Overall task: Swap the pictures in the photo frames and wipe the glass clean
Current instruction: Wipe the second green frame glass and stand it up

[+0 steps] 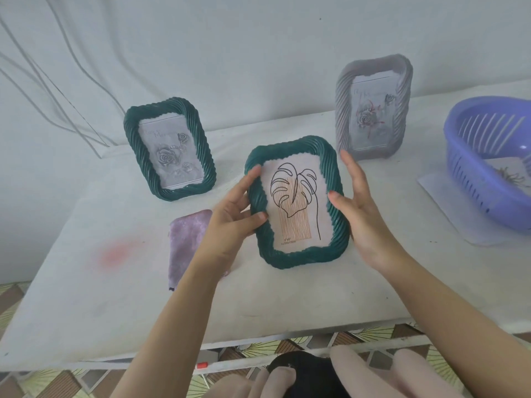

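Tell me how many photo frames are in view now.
3. The standing green frame is back left; the held green frame, with the leaf drawing, is between the left hand and right hand; the grey frame stands back right. None looks hidden.

A room in a home, white table [86, 297] against a plain white wall [258, 53], patterned floor tiles [359, 337] along the bottom, purple plastic basket [465, 179] at right, wires [71, 116] upper left, green frame [163, 106] and grey frame [343, 110] standing at the back
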Available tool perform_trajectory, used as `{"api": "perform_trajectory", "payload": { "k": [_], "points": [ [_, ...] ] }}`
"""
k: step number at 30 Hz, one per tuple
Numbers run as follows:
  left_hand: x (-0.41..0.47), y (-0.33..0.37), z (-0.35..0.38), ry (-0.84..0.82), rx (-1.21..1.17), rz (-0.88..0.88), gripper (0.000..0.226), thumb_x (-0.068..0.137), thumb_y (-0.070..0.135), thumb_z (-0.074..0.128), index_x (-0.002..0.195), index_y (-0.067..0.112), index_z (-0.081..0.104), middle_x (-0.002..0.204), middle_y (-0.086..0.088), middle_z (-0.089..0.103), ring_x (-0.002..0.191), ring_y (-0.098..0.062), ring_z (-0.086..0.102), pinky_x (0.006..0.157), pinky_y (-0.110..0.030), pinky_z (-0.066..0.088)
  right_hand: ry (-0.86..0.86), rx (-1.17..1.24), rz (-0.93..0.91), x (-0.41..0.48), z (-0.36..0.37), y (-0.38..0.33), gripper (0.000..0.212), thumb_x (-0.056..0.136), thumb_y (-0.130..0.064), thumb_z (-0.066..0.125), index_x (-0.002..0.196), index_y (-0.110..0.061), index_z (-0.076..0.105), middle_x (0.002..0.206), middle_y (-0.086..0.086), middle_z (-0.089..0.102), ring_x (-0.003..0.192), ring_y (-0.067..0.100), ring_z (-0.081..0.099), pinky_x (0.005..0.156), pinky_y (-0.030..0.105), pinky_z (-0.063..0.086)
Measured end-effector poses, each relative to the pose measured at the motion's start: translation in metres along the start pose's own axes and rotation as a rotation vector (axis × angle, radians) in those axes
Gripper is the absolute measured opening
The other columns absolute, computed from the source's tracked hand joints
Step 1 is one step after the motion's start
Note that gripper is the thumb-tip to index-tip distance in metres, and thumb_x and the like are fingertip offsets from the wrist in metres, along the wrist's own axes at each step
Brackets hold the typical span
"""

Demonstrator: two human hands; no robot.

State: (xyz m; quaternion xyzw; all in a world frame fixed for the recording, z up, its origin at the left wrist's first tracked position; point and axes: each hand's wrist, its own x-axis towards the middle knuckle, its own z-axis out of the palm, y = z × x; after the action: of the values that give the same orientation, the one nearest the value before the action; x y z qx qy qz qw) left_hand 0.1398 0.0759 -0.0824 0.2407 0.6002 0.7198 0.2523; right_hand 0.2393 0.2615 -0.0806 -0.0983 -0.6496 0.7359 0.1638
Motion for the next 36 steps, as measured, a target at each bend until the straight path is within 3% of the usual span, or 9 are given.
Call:
{"api": "perform_trajectory", "payload": {
  "k": [2, 4, 7, 12, 14, 18, 26, 31, 36],
  "points": [
    [0.004, 0.004, -0.002, -0.019, 0.006, 0.013, 0.077, 0.078, -0.006, 0.052, 0.138, 0.04, 0.035, 0.123, 0.003, 0.061, 0.098, -0.011, 0.06, 0.077, -0.026, 0.052, -0.01, -0.008, -0.024, 0.005, 0.003, -0.003, 0.058, 0.096, -0.003, 0.038, 0.141, -0.034, 0.02, 0.103, -0.051, 0.049, 0.098, -0.019, 0.054, 0.083, 0.012, 0.046],
    [0.009, 0.008, -0.004, -0.025, 0.035, 0.016, 0.079, 0.078, -0.005, 0.052, 0.14, 0.041, 0.032, 0.124, 0.005, 0.061, 0.101, -0.012, 0.058, 0.078, -0.027, 0.052, -0.026, -0.008, -0.033, 0.012, 0.001, -0.002, 0.057, 0.096, -0.01, 0.043, 0.138, -0.045, 0.024, 0.121, -0.049, 0.037, 0.118, -0.015, 0.044, 0.103, 0.028, 0.041],
    [0.016, 0.013, -0.009, -0.021, 0.063, 0.018, 0.08, 0.078, -0.003, 0.052, 0.139, 0.043, 0.031, 0.121, 0.008, 0.062, 0.099, -0.012, 0.058, 0.08, -0.029, 0.053, -0.074, 0.001, -0.043, 0.027, -0.003, -0.004, 0.053, 0.088, -0.025, 0.048, 0.125, -0.059, 0.03, 0.127, -0.05, 0.03, 0.131, -0.004, 0.035, 0.111, 0.04, 0.033],
    [0.032, 0.024, -0.017, -0.063, 0.131, 0.032, 0.083, 0.078, -0.003, 0.053, 0.138, 0.048, 0.027, 0.118, 0.008, 0.063, 0.091, -0.018, 0.054, 0.087, -0.042, 0.048, -0.128, -0.007, -0.114, 0.056, -0.003, -0.014, 0.051, 0.085, -0.035, 0.052, 0.127, -0.059, 0.034, 0.151, -0.021, 0.024, 0.138, 0.008, 0.028, 0.113, 0.051, 0.025],
    [0.04, 0.03, -0.019, -0.07, 0.144, 0.053, 0.084, 0.079, -0.004, 0.052, 0.136, 0.051, 0.027, 0.119, 0.007, 0.062, 0.093, -0.019, 0.054, 0.089, -0.043, 0.046, -0.143, -0.03, -0.133, 0.069, -0.002, -0.019, 0.052, 0.085, -0.035, 0.052, 0.129, -0.055, 0.035, 0.152, -0.015, 0.025, 0.14, 0.01, 0.025, 0.114, 0.051, 0.022],
    [0.063, 0.038, -0.024, -0.048, 0.186, 0.105, 0.085, 0.079, -0.008, 0.048, 0.135, 0.052, 0.024, 0.129, 0.002, 0.056, 0.103, -0.016, 0.054, 0.091, -0.033, 0.048, -0.179, 0.014, -0.121, 0.098, 0.002, -0.026, 0.049, 0.09, -0.02, 0.044, 0.131, -0.045, 0.035, 0.145, -0.015, 0.037, 0.133, 0.007, 0.038, 0.113, 0.045, 0.028],
    [0.123, 0.033, -0.03, 0.07, 0.217, 0.11, 0.093, 0.082, -0.025, 0.036, 0.135, 0.049, 0.017, 0.148, 0.0, 0.036, 0.128, -0.015, 0.043, 0.106, -0.033, 0.038, -0.153, -0.03, -0.146, 0.164, 0.004, -0.02, 0.04, 0.09, -0.03, 0.045, 0.124, -0.051, 0.045, 0.148, -0.008, 0.036, 0.138, 0.014, 0.03, 0.116, 0.049, 0.019],
    [0.152, 0.026, -0.033, 0.147, 0.205, 0.097, 0.094, 0.08, -0.028, 0.033, 0.133, 0.05, 0.021, 0.144, 0.002, 0.042, 0.12, -0.002, 0.048, 0.096, -0.019, 0.043, -0.112, -0.023, -0.184, 0.192, 0.004, -0.008, 0.038, 0.092, -0.029, 0.042, 0.126, -0.047, 0.045, 0.147, -0.006, 0.037, 0.138, 0.013, 0.029, 0.116, 0.048, 0.017],
    [0.164, 0.019, -0.038, 0.163, 0.198, 0.083, 0.095, 0.08, -0.028, 0.034, 0.133, 0.05, 0.024, 0.139, 0.009, 0.046, 0.121, -0.002, 0.049, 0.094, -0.021, 0.043, -0.076, -0.031, -0.197, 0.203, 0.003, 0.004, 0.038, 0.093, -0.029, 0.04, 0.125, -0.049, 0.044, 0.148, -0.009, 0.035, 0.139, 0.01, 0.027, 0.116, 0.048, 0.017]
  ]
}}
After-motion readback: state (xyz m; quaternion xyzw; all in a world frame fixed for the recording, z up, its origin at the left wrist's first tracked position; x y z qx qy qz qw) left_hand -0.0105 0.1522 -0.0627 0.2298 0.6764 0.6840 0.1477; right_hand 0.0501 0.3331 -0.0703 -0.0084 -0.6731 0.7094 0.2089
